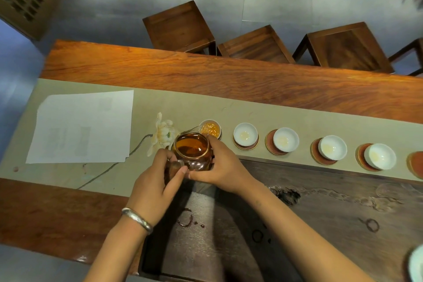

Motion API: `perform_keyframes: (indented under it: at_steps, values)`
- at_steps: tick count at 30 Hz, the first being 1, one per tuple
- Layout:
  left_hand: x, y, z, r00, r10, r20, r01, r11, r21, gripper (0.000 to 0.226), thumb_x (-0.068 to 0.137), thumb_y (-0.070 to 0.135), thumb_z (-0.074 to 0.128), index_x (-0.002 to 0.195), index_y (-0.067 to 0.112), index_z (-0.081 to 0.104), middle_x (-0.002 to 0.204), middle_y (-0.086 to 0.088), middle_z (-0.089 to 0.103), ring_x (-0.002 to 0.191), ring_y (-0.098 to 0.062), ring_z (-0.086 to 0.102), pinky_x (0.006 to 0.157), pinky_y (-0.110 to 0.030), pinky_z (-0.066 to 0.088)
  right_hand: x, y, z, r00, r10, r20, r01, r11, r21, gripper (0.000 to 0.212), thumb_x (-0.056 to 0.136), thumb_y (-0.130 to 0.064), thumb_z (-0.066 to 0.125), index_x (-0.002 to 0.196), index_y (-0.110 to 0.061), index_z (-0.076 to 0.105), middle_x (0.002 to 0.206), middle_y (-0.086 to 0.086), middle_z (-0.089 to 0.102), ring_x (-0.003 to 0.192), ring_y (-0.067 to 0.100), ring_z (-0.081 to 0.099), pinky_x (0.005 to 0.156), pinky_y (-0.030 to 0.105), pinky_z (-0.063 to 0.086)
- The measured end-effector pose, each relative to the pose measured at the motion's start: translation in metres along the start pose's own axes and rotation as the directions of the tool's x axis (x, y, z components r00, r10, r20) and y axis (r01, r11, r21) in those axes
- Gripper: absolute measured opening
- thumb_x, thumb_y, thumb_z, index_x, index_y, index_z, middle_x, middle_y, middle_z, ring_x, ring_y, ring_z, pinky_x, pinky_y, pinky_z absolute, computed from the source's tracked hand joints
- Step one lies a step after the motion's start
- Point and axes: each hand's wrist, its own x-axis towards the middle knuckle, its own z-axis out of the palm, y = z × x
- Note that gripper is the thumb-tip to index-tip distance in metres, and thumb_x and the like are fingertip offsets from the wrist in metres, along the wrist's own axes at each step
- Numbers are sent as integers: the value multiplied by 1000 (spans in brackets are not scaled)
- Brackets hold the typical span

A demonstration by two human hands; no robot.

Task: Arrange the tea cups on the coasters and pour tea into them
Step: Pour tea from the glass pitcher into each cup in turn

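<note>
A glass pitcher (191, 147) of amber tea is tilted toward the leftmost cup (210, 129), which holds amber tea. My left hand (158, 181) grips the pitcher's handle and my right hand (220, 167) holds its right side. To the right stands a row of white cups on red-brown coasters: one (245, 134), another (286, 139), a third (332, 147) and one more (380, 156), each showing only a pale trace at the bottom. A bare coaster (417, 163) lies at the far right edge.
A beige runner (183, 103) with a painted lotus covers the wooden table (206, 75); white paper sheets (82, 126) lie at its left. A dark tea tray (297, 224) with wet ring marks is below my hands. Wooden stools (180, 27) stand beyond the table.
</note>
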Motion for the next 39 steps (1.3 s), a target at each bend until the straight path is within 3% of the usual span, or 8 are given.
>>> perform_keyframes:
  at_steps: [3, 8, 13, 18, 25, 29, 32, 39]
  values:
    - [0, 6, 3, 1000, 14, -10, -14, 999, -42, 24, 82, 55, 45, 94, 35, 40, 65, 9, 58, 58, -6, 58, 42, -25, 44, -3, 1, -7, 1000, -11, -12, 11, 1000, -16, 83, 72, -31, 93, 142, -16, 50, 135, 1, 62, 126, 18, 59, 105, 47, 51]
    - [2, 24, 11, 999, 38, 21, -36, 995, -93, 20, 80, 57, 44, 90, 40, 38, 65, 10, 57, 62, 1, 57, 47, -11, 39, -18, 3, -23, 998, -1, -59, 0, 1000, -9, 80, 74, -28, 92, 141, -20, 50, 133, -2, 63, 123, 14, 60, 104, 44, 52]
    - [3, 39, 25, 996, 65, 57, -58, 992, -116, 22, 78, 62, 41, 93, 46, 37, 71, 12, 59, 67, 1, 59, 49, -14, 37, -36, 4, -41, 995, 44, -91, -44, 999, 1, 86, 72, -36, 91, 138, -46, 37, 126, -33, 55, 118, -15, 55, 103, 14, 46]
    - [4, 51, 37, 996, 69, 63, -61, 991, -118, 26, 78, 63, 42, 91, 41, 37, 71, 10, 62, 64, -2, 60, 52, -26, 51, -49, 20, -51, 989, 112, -97, -105, 992, 76, 95, 65, -44, 92, 140, -24, 38, 133, -6, 64, 121, 9, 64, 105, 30, 53]
    - [-3, 61, 46, 993, 76, 93, -67, 993, -96, 23, 81, 55, 49, 94, 39, 38, 71, 12, 59, 69, 0, 59, 49, -18, 47, -58, 33, -54, 980, 181, -81, -168, 975, 148, 91, 64, -31, 97, 137, -23, 43, 123, -11, 65, 112, 3, 67, 99, 28, 56]
    - [-3, 64, 49, 994, 60, 92, -51, 994, -92, 26, 80, 57, 47, 96, 38, 39, 72, 15, 60, 72, 4, 59, 54, -13, 47, -59, 36, -56, 982, 168, -88, -156, 979, 129, 90, 61, -39, 94, 136, -23, 46, 130, -4, 62, 118, 11, 64, 102, 39, 56]
    - [1, 66, 51, 993, 56, 102, -51, 997, -56, 24, 82, 52, 50, 96, 35, 40, 72, 12, 60, 68, 0, 60, 51, -19, 49, -60, 37, -59, 986, 151, -76, -141, 982, 122, 83, 67, -34, 94, 135, -21, 48, 132, -1, 61, 120, 15, 63, 103, 43, 55]
    - [4, 69, 56, 991, 47, 124, -45, 999, -17, 20, 85, 40, 57, 95, 35, 41, 72, 11, 60, 68, 3, 59, 51, -18, 45, -58, 36, -65, 994, 88, -71, -82, 993, 80, 68, 71, -35, 92, 126, -32, 50, 123, -13, 65, 117, 6, 64, 102, 35, 55]
